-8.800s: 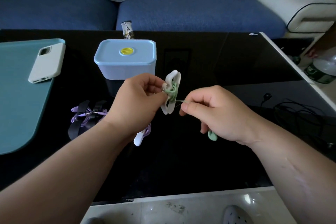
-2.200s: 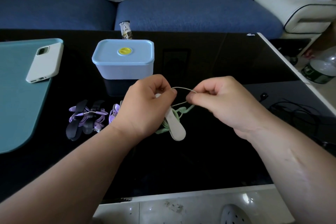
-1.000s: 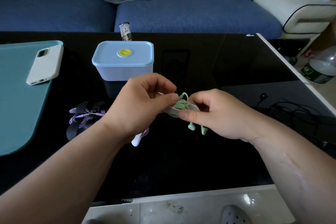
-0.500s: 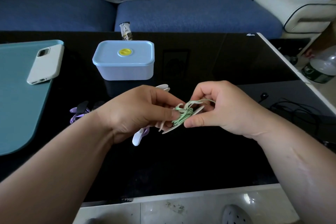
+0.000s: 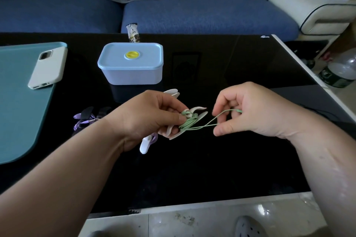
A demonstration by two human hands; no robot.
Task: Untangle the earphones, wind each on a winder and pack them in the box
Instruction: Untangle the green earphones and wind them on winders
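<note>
Above the table [image 5: 231, 159], the left hand [image 5: 146, 113] pinches the half-hidden winder [image 5: 202, 116], right hand [image 5: 256, 109] pinching green cord [image 5: 189, 122].

box [image 5: 133, 75] ahead-left | purple winders [image 5: 86, 112] left | black table [image 5: 192, 169] open nearside

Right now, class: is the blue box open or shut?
Shut: the lid with its yellow button sits flush on the blue box.

The left hand [image 5: 152, 115] covers much of the white winder [image 5: 200, 116], and its forearm [image 5: 77, 169] hides part of the purple earphones [image 5: 78, 126]. The teal mat [image 5: 15, 102] is cut by the left edge; the box [image 5: 133, 71] hides the lower end of the packet [image 5: 133, 31].
</note>
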